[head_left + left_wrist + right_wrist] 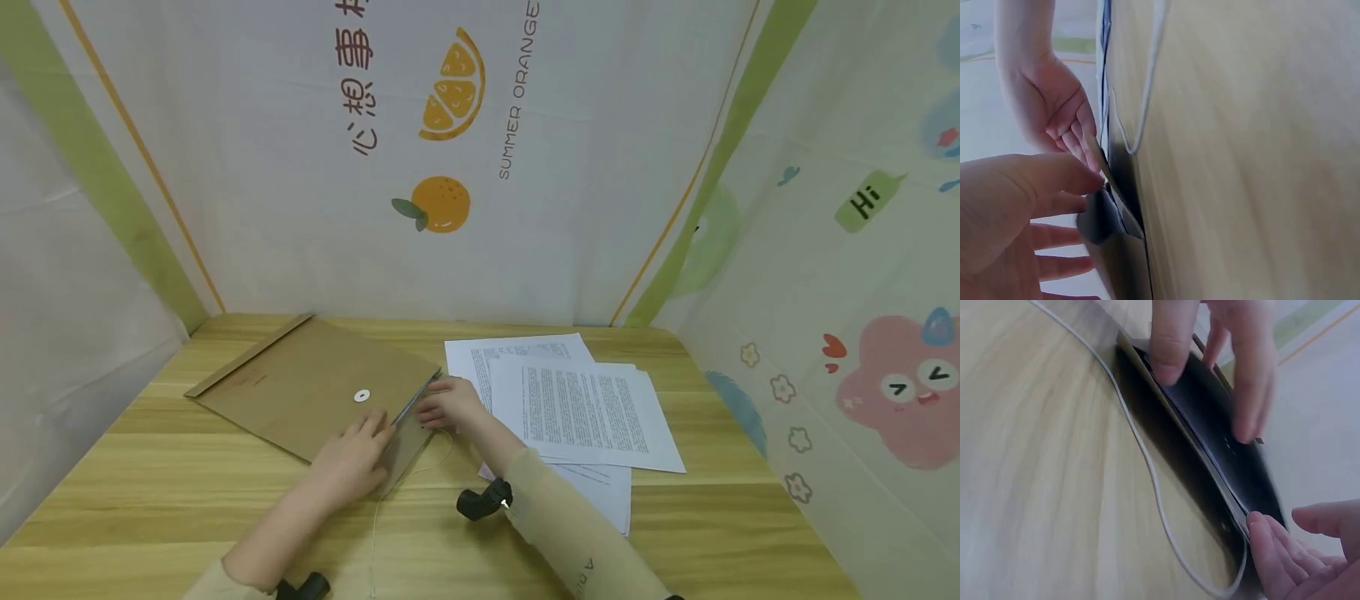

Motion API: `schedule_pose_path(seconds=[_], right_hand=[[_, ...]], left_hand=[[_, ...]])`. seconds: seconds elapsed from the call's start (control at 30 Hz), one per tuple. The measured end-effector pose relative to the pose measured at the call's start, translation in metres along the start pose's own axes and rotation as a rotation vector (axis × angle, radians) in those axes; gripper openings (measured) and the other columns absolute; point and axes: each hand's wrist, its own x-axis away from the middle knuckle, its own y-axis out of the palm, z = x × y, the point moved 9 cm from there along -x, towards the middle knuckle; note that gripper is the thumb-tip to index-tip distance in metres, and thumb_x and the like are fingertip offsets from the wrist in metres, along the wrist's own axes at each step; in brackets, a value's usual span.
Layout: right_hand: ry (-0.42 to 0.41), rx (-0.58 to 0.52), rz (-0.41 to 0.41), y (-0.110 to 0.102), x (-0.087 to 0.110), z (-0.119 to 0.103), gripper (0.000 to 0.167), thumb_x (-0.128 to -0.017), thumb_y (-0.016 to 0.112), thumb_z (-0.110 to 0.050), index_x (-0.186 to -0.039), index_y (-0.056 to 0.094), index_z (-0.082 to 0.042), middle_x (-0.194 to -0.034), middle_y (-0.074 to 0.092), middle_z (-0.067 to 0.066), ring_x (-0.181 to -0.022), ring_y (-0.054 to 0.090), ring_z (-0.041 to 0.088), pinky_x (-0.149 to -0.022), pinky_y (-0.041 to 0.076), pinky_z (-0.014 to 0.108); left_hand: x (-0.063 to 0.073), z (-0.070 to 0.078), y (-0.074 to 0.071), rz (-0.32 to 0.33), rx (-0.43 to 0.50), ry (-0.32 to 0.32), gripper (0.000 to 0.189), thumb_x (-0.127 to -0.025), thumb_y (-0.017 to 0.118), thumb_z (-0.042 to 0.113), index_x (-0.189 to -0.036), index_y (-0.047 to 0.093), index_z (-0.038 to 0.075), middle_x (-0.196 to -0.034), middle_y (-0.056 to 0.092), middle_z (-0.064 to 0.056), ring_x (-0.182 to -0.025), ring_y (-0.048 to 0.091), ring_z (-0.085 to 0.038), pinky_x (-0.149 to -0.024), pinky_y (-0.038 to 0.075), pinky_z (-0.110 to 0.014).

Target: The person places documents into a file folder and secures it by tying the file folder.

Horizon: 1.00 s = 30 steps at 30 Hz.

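A brown kraft paper document envelope (300,375) lies slanted on the table, with a white round fastener on its face and a thin string (374,542) trailing from its right end. That end gapes, showing a dark inside (1210,425). My left hand (348,462) rests on the envelope beside the mouth, fingers spread and the thumb near the flap edge. At the far side of the mouth is my right hand (453,407); its thumb and fingers are apart over the opening, slightly blurred in the right wrist view. Contact of the right fingertips is hard to make out.
Several printed sheets (585,408) lie overlapping to the right of the envelope, partly under my right forearm. Wood-grain tabletop (150,483) shows at the front. A printed white curtain (262,167) hangs behind the table and at both sides.
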Motion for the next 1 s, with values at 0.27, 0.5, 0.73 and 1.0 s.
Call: schedule_pose_path(seconds=[0.27, 0.5, 0.73, 1.0], right_hand=[[0.002, 0.048, 0.017, -0.036, 0.008, -0.007, 0.042, -0.088, 0.064, -0.002, -0.127, 0.053, 0.007, -0.092, 0.070, 0.019, -0.081, 0.070, 0.028, -0.068, 0.058, 0.032], [-0.014, 0.095, 0.067, -0.076, 0.020, -0.017, 0.041, -0.092, 0.060, -0.007, -0.129, 0.052, 0.006, -0.098, 0.070, 0.016, -0.083, 0.070, 0.026, -0.068, 0.058, 0.031], [-0.029, 0.122, 0.151, -0.121, 0.033, -0.023, 0.041, -0.092, 0.060, -0.011, -0.130, 0.053, 0.003, -0.101, 0.070, 0.015, -0.086, 0.070, 0.026, -0.071, 0.057, 0.033], [-0.057, 0.108, 0.210, -0.176, 0.055, -0.024, 0.042, -0.095, 0.058, -0.017, -0.132, 0.052, 0.003, -0.113, 0.065, 0.019, -0.097, 0.067, 0.028, -0.080, 0.055, 0.031]], left_hand=[[-0.004, 0.003, 0.002, -0.016, 0.071, 0.005, 0.046, -0.082, 0.064, 0.012, -0.125, 0.058, -0.003, -0.133, 0.048, -0.026, -0.124, 0.043, -0.046, -0.091, 0.040, -0.065], [-0.018, 0.012, -0.010, 0.077, 0.190, 0.009, 0.040, -0.086, 0.063, 0.010, -0.122, 0.061, -0.007, -0.125, 0.056, -0.023, -0.115, 0.053, -0.039, -0.093, 0.045, -0.052], [-0.032, 0.015, -0.016, 0.118, 0.384, -0.077, 0.038, -0.089, 0.062, 0.010, -0.124, 0.060, -0.004, -0.125, 0.059, -0.021, -0.117, 0.054, -0.036, -0.096, 0.044, -0.051], [-0.053, 0.016, -0.007, 0.167, 0.675, -0.154, 0.038, -0.087, 0.058, 0.005, -0.122, 0.059, -0.008, -0.117, 0.063, -0.021, -0.101, 0.061, -0.032, -0.086, 0.051, -0.045]])
